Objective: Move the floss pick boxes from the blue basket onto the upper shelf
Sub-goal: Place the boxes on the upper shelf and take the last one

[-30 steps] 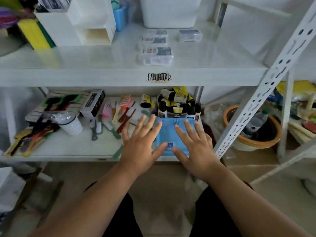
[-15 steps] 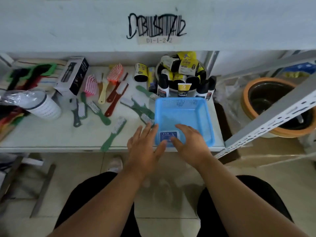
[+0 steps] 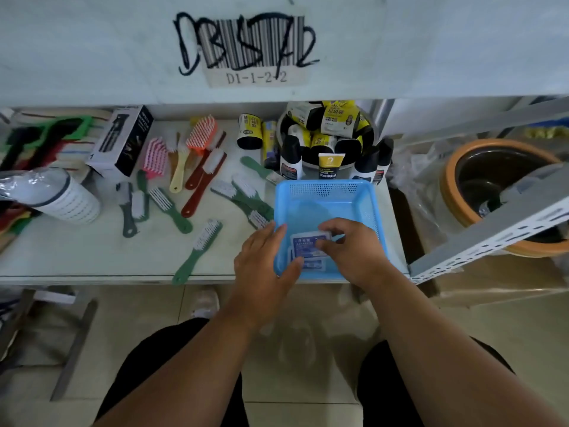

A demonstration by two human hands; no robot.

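The blue basket [image 3: 326, 192] stands at the front right of the lower shelf. Two clear floss pick boxes with blue labels lie in its near part. My right hand [image 3: 351, 251] pinches the upper box [image 3: 306, 243], which is tilted up. The second box [image 3: 314, 264] lies flat under it. My left hand [image 3: 261, 266] clasps the basket's front left corner, fingers along the outside of the wall and thumb inside beside the boxes. Of the upper shelf only the front edge [image 3: 123, 57] shows, with a barcode label [image 3: 255, 50]; its top is out of view.
Several green, red and pink brushes [image 3: 200, 238] lie left of the basket. A bowl of black and yellow tubes [image 3: 326, 140] stands right behind it. A wrapped white cup [image 3: 61, 195] and a black and white carton [image 3: 123, 140] are at the left. A slanted shelf brace [image 3: 492, 235] crosses at the right.
The view has dropped from the upper shelf to the lower one. Both hands went down into the basket; the right closed on a box and the left took the basket's corner.
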